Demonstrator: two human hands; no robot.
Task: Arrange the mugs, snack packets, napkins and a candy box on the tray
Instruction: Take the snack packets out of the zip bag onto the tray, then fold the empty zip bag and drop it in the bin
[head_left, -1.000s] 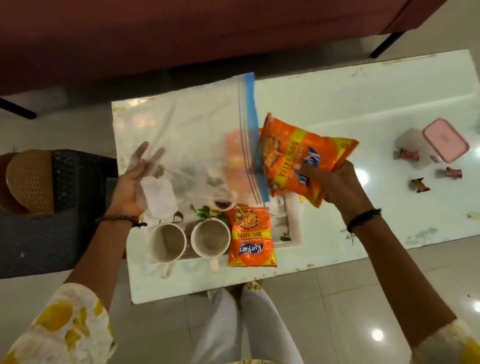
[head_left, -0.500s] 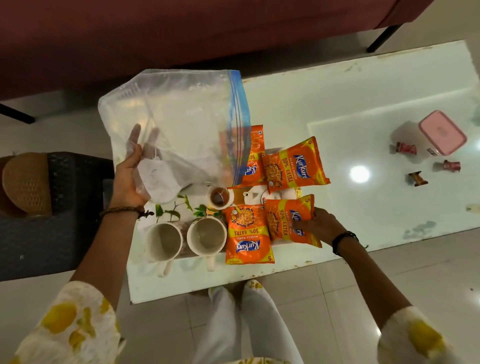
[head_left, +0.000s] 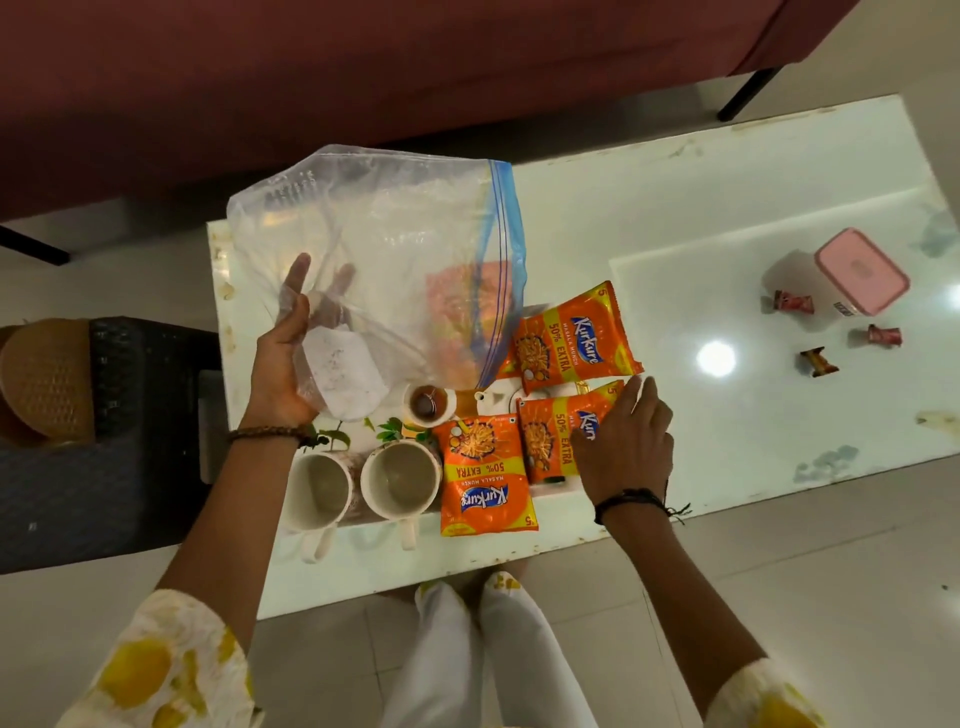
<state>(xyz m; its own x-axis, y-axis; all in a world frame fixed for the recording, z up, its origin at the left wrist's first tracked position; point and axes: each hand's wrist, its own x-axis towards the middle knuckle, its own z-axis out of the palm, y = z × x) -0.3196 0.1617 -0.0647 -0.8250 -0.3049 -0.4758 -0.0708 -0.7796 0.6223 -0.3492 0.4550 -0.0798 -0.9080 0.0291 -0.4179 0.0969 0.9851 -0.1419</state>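
Note:
My left hand (head_left: 280, 364) holds up a clear zip bag (head_left: 395, 270) with a blue seal; white napkins (head_left: 340, 371) show inside it. Two white mugs (head_left: 318, 488) (head_left: 401, 480) stand on the white tray (head_left: 493, 401) near the table's front edge, with a small brown cup (head_left: 427, 402) behind them. Three orange snack packets lie on the tray: one at the front (head_left: 485, 475), one behind it on the right (head_left: 569, 338), one under my right hand (head_left: 545, 447). My right hand (head_left: 626, 441) rests flat on that packet, fingers spread. A fourth orange packet shows blurred through the bag.
A pink-lidded candy box (head_left: 860, 270) stands far right on the white table (head_left: 727, 218), with three wrapped candies (head_left: 792, 301) (head_left: 883, 335) (head_left: 818, 361) beside it. A dark wicker chair (head_left: 104, 441) stands left of the table, a maroon sofa (head_left: 363, 67) behind.
My right hand pulled an orange packet out of the bag, laid it on the tray beside the front packet, and now lies open on it. The bag stayed raised.

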